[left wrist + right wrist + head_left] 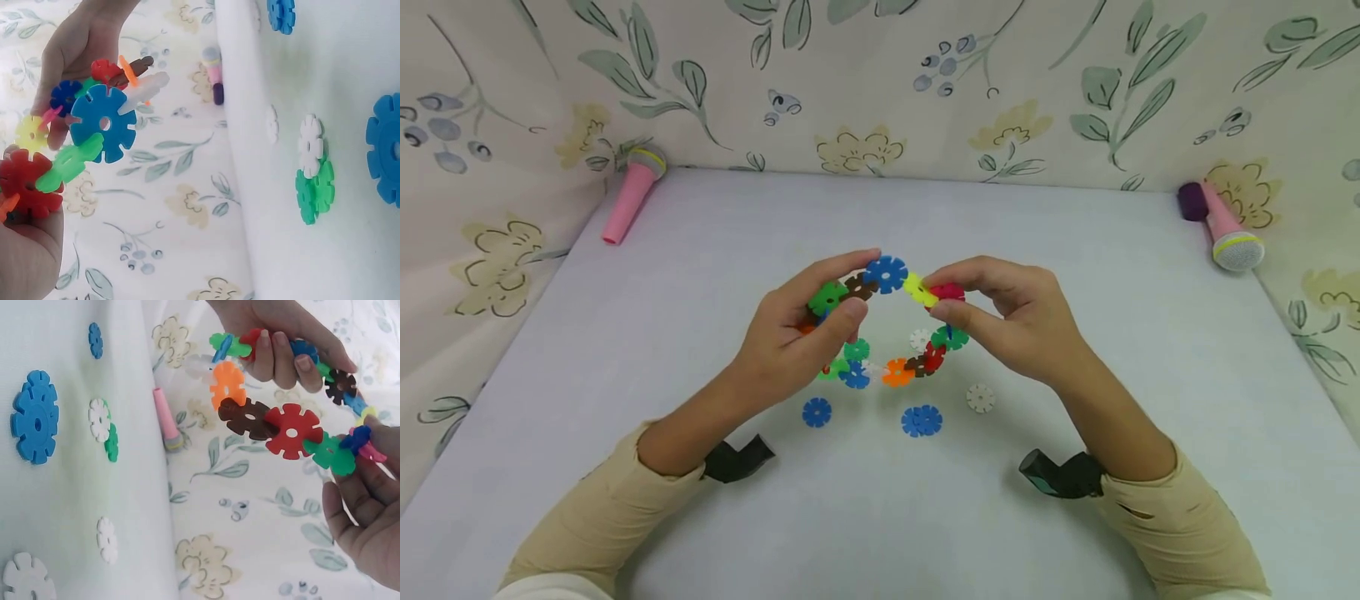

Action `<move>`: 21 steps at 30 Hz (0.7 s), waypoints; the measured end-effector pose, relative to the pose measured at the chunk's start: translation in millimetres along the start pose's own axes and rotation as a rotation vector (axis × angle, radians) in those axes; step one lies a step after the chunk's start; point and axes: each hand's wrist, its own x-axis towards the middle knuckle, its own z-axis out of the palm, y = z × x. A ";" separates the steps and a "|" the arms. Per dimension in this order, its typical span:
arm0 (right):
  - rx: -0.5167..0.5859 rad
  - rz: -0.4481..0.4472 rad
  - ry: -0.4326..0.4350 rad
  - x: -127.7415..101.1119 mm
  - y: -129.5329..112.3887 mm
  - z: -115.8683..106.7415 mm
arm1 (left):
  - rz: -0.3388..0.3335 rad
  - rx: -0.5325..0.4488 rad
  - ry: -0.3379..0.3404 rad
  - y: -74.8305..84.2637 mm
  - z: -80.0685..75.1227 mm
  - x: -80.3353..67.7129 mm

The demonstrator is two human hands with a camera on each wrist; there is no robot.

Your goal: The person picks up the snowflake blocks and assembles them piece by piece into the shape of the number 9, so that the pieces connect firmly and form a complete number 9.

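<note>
Both hands hold up a looped chain of slotted plastic discs, joined edge to edge in many colours, above the table. My left hand (793,333) grips its left side, thumb and fingers around the green disc (828,297) and brown disc (859,287). At the top of the loop, a blue disc (887,274) shows between the hands. My right hand (1018,321) pinches the yellow disc (920,289) beside a pink disc (948,292). Lower in the chain hang an orange disc (227,384) and a red disc (292,431). The left palm hides part of the loop.
On the white table (880,517) lie a loose blue disc (817,412), overlapping blue discs (921,421), a white disc (981,398) and green discs (315,192). Pink toy microphones stand out at the back left (634,196) and back right (1225,221), before a floral cloth (880,92).
</note>
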 end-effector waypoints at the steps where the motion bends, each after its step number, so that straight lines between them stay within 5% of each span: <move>1: 0.008 0.003 -0.001 -0.2 0.3 -0.2 | 0.001 -0.002 0.000 -0.6 0.3 -0.3; 21: 0.021 0.000 0.011 -1.3 1.0 5.0 | -0.019 0.008 -0.069 -0.8 1.8 -0.7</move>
